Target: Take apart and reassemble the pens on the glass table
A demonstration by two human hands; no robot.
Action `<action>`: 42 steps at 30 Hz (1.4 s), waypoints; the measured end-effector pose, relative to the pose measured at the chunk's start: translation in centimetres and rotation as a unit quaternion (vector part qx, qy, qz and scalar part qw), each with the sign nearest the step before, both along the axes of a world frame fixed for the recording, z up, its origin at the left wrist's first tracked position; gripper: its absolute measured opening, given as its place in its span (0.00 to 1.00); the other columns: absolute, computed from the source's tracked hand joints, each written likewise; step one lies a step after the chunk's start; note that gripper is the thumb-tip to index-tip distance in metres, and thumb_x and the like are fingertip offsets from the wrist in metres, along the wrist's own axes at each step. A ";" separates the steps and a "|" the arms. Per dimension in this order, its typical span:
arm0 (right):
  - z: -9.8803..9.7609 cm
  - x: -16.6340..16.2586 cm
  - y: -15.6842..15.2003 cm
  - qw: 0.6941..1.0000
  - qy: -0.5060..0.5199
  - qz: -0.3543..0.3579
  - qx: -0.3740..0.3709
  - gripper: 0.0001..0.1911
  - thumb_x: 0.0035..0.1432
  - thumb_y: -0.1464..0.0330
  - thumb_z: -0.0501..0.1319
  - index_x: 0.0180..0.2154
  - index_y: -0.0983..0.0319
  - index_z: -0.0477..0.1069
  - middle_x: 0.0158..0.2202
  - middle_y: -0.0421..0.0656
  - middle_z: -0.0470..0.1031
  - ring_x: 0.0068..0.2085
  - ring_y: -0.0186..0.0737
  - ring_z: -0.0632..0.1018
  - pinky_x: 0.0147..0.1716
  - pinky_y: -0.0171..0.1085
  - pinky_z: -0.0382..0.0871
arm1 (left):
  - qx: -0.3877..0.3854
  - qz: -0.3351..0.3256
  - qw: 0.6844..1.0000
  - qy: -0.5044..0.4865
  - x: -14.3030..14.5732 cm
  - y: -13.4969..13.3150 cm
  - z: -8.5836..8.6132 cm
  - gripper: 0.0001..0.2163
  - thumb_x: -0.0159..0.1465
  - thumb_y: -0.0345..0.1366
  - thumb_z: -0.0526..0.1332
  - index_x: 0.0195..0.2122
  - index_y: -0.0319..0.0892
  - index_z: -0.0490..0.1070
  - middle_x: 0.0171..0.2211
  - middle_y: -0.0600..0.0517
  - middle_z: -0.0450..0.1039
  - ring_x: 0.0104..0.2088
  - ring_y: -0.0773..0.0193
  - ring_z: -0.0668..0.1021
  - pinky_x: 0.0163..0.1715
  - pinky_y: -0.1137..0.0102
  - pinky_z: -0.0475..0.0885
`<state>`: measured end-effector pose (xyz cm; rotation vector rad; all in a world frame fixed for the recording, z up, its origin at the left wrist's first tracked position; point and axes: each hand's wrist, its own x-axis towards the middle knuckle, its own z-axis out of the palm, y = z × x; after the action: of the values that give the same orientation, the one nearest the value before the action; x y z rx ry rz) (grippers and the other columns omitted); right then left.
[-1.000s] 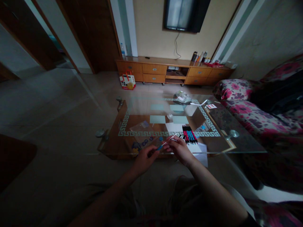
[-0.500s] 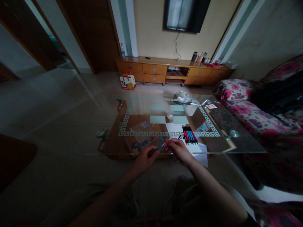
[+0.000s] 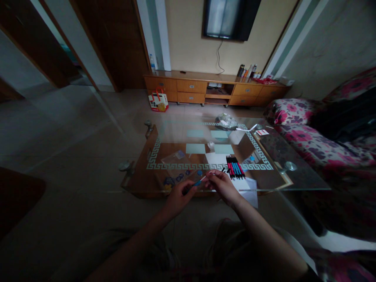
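Over the near edge of the glass table (image 3: 173, 187), my left hand (image 3: 181, 194) is closed around a blue pen barrel (image 3: 197, 183). A thin white pen refill (image 3: 203, 178) sticks out of the barrel's upper right end. My right hand (image 3: 219, 184) pinches the refill between thumb and fingertips, close beside the left hand. Right of my hands, several red, blue and black pens (image 3: 235, 167) lie side by side on white paper (image 3: 216, 158). Small black pen parts (image 3: 223, 170) rest by the row's left side.
A clear plastic bag (image 3: 226, 121) sits at the table's far side, near a red-and-white card (image 3: 262, 132). Under the glass is a brown shelf (image 3: 141, 178) with small items. A floral sofa (image 3: 317, 145) stands at right; a carrier bag (image 3: 158, 102) is on the floor by the cabinet (image 3: 190, 86).
Both hands stay almost in place. The blue barrel has shifted very slightly left and the right fingers have moved a little at the refill.
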<state>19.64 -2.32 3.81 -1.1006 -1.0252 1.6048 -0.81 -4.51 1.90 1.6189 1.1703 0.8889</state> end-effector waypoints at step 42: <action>-1.5 0.6 0.4 0.985 -0.107 0.029 0.135 0.10 0.53 0.61 0.68 0.33 0.61 0.76 0.32 0.40 0.78 0.32 0.35 0.75 0.34 0.34 0.68 | -0.006 -0.039 0.999 0.004 -0.4 0.2 -0.5 0.10 0.65 0.39 0.60 0.41 0.40 0.77 0.37 0.48 0.79 0.38 0.59 0.78 0.37 0.70 0.70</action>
<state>20.20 -1.89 2.31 -1.0795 -1.3835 1.3634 -1.17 -4.36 1.41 1.6486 1.1079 0.8254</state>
